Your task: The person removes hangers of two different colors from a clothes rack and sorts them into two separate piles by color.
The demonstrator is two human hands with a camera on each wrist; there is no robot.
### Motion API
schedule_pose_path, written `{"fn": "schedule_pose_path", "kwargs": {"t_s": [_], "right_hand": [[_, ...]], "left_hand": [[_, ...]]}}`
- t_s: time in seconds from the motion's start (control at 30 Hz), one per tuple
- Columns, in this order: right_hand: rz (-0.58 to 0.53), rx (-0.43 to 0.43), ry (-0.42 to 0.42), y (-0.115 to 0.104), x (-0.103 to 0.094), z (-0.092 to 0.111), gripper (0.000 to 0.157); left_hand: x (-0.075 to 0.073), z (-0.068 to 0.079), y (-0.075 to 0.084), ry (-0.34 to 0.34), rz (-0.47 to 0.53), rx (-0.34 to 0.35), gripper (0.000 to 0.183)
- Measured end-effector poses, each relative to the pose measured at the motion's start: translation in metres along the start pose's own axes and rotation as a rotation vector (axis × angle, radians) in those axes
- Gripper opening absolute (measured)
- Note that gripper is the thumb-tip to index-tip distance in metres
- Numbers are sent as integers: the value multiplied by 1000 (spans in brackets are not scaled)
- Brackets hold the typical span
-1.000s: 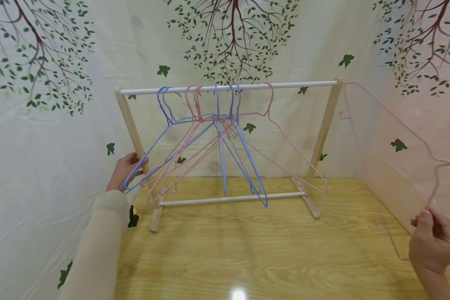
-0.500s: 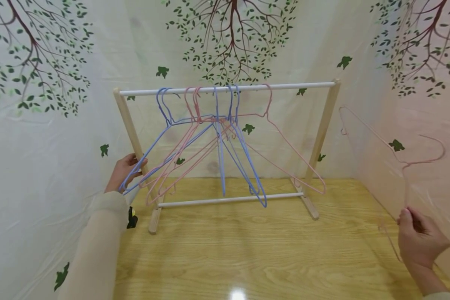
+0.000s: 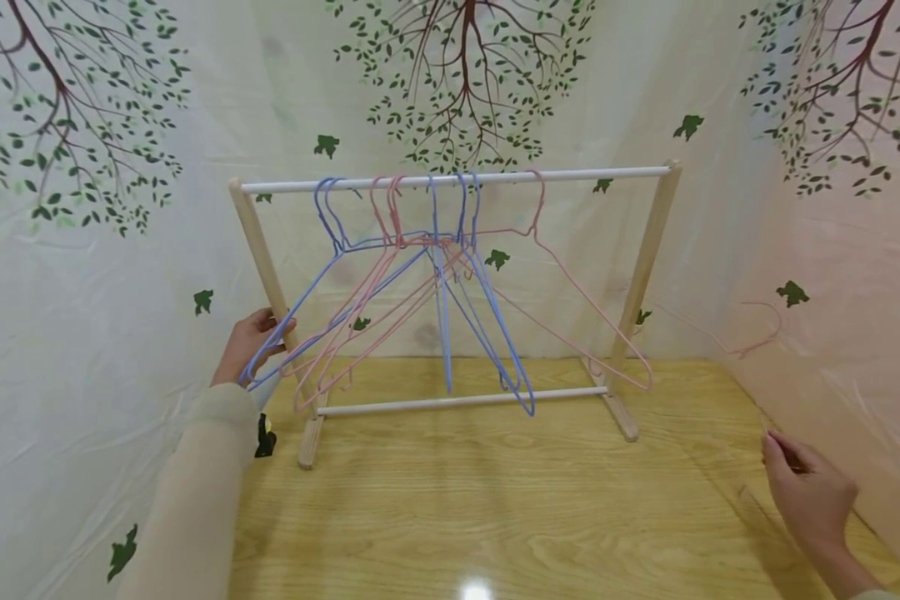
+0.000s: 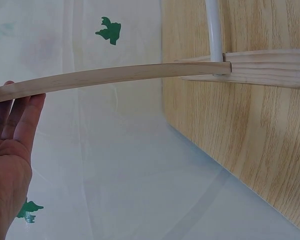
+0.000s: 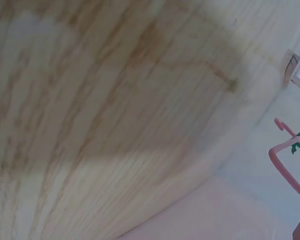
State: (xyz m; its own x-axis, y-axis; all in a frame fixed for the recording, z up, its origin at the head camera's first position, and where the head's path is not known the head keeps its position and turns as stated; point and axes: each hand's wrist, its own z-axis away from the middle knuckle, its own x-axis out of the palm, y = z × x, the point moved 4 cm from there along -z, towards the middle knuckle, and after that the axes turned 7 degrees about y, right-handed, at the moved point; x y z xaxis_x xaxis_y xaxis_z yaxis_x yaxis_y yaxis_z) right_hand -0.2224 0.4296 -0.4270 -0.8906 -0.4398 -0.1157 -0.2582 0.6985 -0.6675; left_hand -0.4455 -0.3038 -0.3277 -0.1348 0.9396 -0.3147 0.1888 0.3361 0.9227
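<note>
In the head view, my left hand (image 3: 249, 343) holds the left wooden post (image 3: 257, 242) of a hanger rack. The left wrist view shows the fingers (image 4: 27, 120) of that hand against the post (image 4: 115, 76). Over at the far right, my right hand (image 3: 812, 490) pinches a thin pink clothes hanger (image 3: 777, 330), its hook pointing up. The hanger's lower part looks faint and blurred. Only a bent end of the pink hanger (image 5: 286, 171) and a bit of hand show at the right wrist view's edge. Several blue hangers (image 3: 297, 307) and pink hangers (image 3: 585, 292) hang from the white top rail (image 3: 607, 174).
The rack's feet (image 3: 619, 417) stand on a wood-grain table (image 3: 450, 508), with a white lower rail (image 3: 412, 405) between them. A small black object (image 3: 265, 437) lies beside the left foot. Sheeting printed with trees and leaves (image 3: 690, 127) surrounds the table at the back and sides.
My right hand has moved left and slightly down with the pink hanger, whose hook has swung left toward the rack. My left hand stays on the post, and the hung hangers are unchanged.
</note>
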Motion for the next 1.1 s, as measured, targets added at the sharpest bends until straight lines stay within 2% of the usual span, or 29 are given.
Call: {"fn": "schedule_pose_path", "kwargs": {"t_s": [0.07, 0.3, 0.47, 0.63, 0.83, 1.1], "right_hand": [[28, -9, -42, 2, 2, 2, 14], [203, 81, -243, 17, 8, 5, 24], [301, 56, -370, 28, 11, 0, 32], [353, 55, -417, 41, 14, -7, 34], [436, 41, -441, 53, 19, -12, 35], [513, 31, -504, 68, 20, -15, 37]], "left_hand": [[1, 2, 2, 2, -4, 8, 65], [2, 3, 4, 4, 5, 9, 59], [1, 0, -1, 4, 13, 3, 61], [-1, -3, -5, 6, -26, 9, 66], [-1, -3, -6, 10, -18, 2, 69], [1, 6, 4, 18, -26, 22, 61]]}}
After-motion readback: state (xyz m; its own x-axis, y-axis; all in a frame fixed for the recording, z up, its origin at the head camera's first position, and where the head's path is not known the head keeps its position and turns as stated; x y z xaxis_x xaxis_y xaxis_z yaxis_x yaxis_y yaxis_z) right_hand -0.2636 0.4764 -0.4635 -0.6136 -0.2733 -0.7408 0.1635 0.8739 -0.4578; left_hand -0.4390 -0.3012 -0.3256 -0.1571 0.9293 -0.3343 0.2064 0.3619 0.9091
